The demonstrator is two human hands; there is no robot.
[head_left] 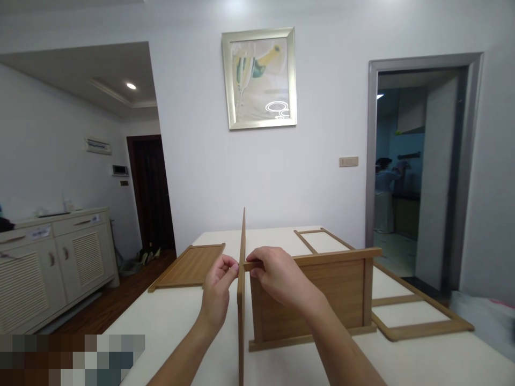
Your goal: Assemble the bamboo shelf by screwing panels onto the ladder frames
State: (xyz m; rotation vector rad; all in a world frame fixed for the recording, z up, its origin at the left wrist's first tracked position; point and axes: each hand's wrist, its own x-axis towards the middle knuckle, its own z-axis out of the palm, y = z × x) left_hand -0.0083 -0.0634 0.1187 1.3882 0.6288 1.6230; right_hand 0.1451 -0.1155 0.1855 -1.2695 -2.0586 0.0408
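At the centre of my view, a tall, narrow brown wooden piece (241, 305) stands upright on the white tabletop (169, 332), seen edge-on, so I cannot tell whether it is an open frame or a solid board. To its right stands a brown wood-grain panel with rails along its top and bottom (341, 295). My right hand (279, 273) pinches the left end of its top rail, right at the upright piece. My left hand (219, 284) has thumb and fingertips drawn close together against the upright's left face; I cannot tell whether they grip anything small.

For room, I have a strip of tabletop at lower left, between the upright and the table's left edge, and another along the lower right. Farther up on the left, a flat brown slatted-look panel (189, 268) lies near that edge, just beyond my left hand. On the right, a flat, open brown wooden frame (418, 324) lies behind and beside the standing panel, which hides part of it and crowds that side.

A crumpled translucent plastic bag (486, 321) sits at the right edge of the frame, beside the table. The white wall (197, 161) closes off the far end; a white louvred cabinet (60, 268) stands at lower left, well apart from the table.
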